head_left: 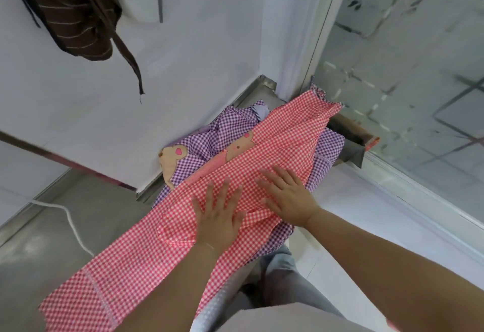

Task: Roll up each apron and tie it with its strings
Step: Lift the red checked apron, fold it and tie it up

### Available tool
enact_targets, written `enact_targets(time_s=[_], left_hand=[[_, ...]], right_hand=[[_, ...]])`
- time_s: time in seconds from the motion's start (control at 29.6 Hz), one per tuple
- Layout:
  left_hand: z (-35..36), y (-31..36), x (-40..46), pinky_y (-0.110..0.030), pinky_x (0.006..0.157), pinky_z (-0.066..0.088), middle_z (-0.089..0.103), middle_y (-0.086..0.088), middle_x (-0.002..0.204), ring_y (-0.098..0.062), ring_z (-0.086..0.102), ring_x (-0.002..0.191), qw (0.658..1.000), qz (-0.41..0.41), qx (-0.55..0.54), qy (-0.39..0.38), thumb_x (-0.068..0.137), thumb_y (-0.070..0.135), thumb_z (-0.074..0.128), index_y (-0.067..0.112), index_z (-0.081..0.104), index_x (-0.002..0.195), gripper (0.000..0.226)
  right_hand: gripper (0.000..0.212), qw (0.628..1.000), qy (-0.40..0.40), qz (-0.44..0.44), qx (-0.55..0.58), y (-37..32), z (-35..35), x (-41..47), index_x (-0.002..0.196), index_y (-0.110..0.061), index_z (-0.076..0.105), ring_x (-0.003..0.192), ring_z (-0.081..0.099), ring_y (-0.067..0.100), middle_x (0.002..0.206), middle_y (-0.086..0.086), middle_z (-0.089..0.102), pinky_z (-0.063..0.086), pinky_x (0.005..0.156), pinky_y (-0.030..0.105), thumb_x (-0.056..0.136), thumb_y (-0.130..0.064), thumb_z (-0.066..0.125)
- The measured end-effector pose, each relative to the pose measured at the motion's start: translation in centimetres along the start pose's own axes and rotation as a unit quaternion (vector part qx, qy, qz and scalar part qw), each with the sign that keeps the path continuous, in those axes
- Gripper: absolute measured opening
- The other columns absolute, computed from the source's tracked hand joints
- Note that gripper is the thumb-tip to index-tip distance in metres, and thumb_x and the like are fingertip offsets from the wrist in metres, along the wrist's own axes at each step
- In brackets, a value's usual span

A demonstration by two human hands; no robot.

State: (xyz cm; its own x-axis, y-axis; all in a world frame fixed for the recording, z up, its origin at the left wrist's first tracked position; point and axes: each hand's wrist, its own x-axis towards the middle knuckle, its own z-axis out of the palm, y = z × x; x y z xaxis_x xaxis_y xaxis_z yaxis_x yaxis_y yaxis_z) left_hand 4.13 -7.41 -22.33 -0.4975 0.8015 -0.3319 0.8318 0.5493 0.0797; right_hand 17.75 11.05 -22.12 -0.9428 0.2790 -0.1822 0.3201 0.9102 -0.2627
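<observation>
i am seeing both hands lying flat on the red gingham apron (264, 148), palms down. the left hand (218, 217) is pressing near the middle of the cloth with its fingers (209, 195) straight and spread apart, the forearm reaching in from the lower edge of the view. the right hand (286, 196) is resting just beside it, toward the glass side, with its fingers (272, 174) straight, slightly fanned and pointing across the cloth toward the wall; nothing is being pinched by either hand.

the red gingham apron is lying unrolled in a long strip across the narrow metal tabletop (251, 90), its near end hanging off toward the floor and its far end reaching the corner by the frosted glass panel (408, 56). it is lying on top of a purple gingham apron (207, 145) with a bear patch (171, 158), which is bunched beneath it and showing on both sides.

a brown striped apron (68, 14) is hanging on the white wall (196, 43), one strap (128, 56) dangling down. a white cable (70, 224) is trailing over the grey floor.
</observation>
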Motion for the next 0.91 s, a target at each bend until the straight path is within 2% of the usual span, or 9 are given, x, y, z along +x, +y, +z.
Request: enact_targets(time_s=[0.1, 0.2, 0.27, 0.34, 0.41, 0.57, 0.68, 0.81, 0.91], left_hand=[[0.7, -0.7, 0.9, -0.061, 0.106, -0.024, -0.035, 0.007, 0.153, -0.031, -0.037, 0.137, 0.998, -0.048, -0.007, -0.046, 0.081, 0.069, -0.020, 0.045, -0.027, 0.142, 0.066], [1.0, -2.1, 0.6, -0.061, 0.100, -0.027, -0.031, 0.004, 0.153, -0.034, -0.034, 0.138, 0.992, -0.095, 0.018, -0.078, 0.080, 0.068, -0.019, 0.043, -0.027, 0.141, 0.066], [0.8, -2.3, 0.7, -0.063, 0.102, -0.024, -0.028, 0.003, 0.154, -0.034, -0.032, 0.138, 0.988, -0.127, 0.024, -0.086, 0.087, 0.058, -0.011, 0.039, -0.023, 0.146, 0.063], [0.7, -1.4, 1.4, -0.064, 0.106, -0.020, -0.028, 0.002, 0.154, -0.035, -0.029, 0.140, 0.983, -0.163, 0.001, -0.082, 0.095, 0.043, 0.006, 0.035, -0.016, 0.150, 0.060], [0.7, -0.6, 2.3, -0.062, 0.111, -0.015, -0.032, 0.005, 0.151, -0.035, -0.026, 0.142, 0.972, -0.213, -0.046, -0.086, 0.098, 0.042, 0.011, 0.037, -0.015, 0.150, 0.058], [2.0, -0.6, 2.6, -0.060, 0.115, -0.006, -0.035, 0.008, 0.150, -0.035, -0.025, 0.142, 0.956, -0.258, -0.093, -0.104, 0.084, 0.063, -0.011, 0.043, -0.026, 0.144, 0.065], [2.7, -0.9, 2.5, -0.058, 0.113, -0.006, -0.033, 0.007, 0.152, -0.035, -0.024, 0.142, 0.958, -0.258, -0.090, -0.090, 0.084, 0.067, -0.016, 0.044, -0.029, 0.140, 0.062], [3.4, -0.8, 2.8, -0.056, 0.109, -0.012, -0.035, 0.007, 0.151, -0.034, -0.027, 0.140, 0.958, -0.261, -0.077, -0.084, 0.078, 0.067, -0.021, 0.045, -0.030, 0.140, 0.066], [3.2, -0.5, 2.7, -0.056, 0.112, -0.010, -0.025, 0.003, 0.157, -0.035, -0.023, 0.143, 0.957, -0.271, -0.073, -0.072, 0.091, 0.057, -0.006, 0.038, -0.017, 0.149, 0.063]], right_hand=[[0.074, 0.997, -0.073, 0.000, -0.029, 2.4, -0.8, 1.8, 0.152, -0.040, 0.006, 0.147, -0.012, 0.021, 0.160, -0.010, -0.005, -0.012, 0.117, 0.052, 0.086, -0.071, -0.004], [0.084, 0.995, -0.089, -0.005, -0.038, 4.9, -0.9, 3.5, 0.152, -0.042, 0.000, 0.148, -0.011, 0.021, 0.162, -0.009, -0.005, -0.012, 0.116, 0.053, 0.077, -0.076, -0.018], [0.088, 0.996, -0.088, -0.005, -0.034, 6.8, -1.0, 4.5, 0.152, -0.041, 0.001, 0.148, -0.010, 0.021, 0.162, -0.009, -0.002, -0.012, 0.117, 0.051, 0.074, -0.076, -0.022], [0.087, 0.996, -0.086, -0.009, -0.034, 8.6, -1.3, 5.5, 0.152, -0.040, 0.003, 0.149, -0.009, 0.021, 0.162, -0.010, -0.001, -0.014, 0.116, 0.049, 0.076, -0.076, -0.021], [0.077, 0.994, -0.097, -0.015, -0.041, 10.0, -1.7, 6.5, 0.152, -0.040, 0.002, 0.149, -0.009, 0.020, 0.161, -0.010, 0.000, -0.017, 0.115, 0.050, 0.083, -0.072, -0.010], [0.073, 0.991, -0.124, -0.008, -0.055, 13.5, -1.7, 8.3, 0.151, -0.041, -0.004, 0.148, -0.011, 0.020, 0.162, -0.010, -0.002, -0.015, 0.114, 0.056, 0.085, -0.071, -0.006], [0.068, 0.988, -0.137, 0.004, -0.066, 16.6, -2.8, 9.6, 0.152, -0.038, -0.005, 0.148, -0.011, 0.018, 0.161, -0.010, -0.006, -0.016, 0.115, 0.048, 0.090, -0.066, 0.003], [0.068, 0.996, -0.039, 0.019, -0.072, 19.5, -4.6, 10.2, 0.153, -0.023, 0.019, 0.149, 0.008, 0.025, 0.160, 0.004, 0.018, -0.005, 0.118, 0.041, 0.095, -0.055, 0.005], [0.061, 0.986, 0.035, 0.144, -0.076, 20.6, -6.0, 10.4, 0.148, -0.015, 0.030, 0.145, 0.019, 0.034, 0.155, 0.013, 0.027, 0.006, 0.119, 0.051, 0.093, -0.039, 0.019]])
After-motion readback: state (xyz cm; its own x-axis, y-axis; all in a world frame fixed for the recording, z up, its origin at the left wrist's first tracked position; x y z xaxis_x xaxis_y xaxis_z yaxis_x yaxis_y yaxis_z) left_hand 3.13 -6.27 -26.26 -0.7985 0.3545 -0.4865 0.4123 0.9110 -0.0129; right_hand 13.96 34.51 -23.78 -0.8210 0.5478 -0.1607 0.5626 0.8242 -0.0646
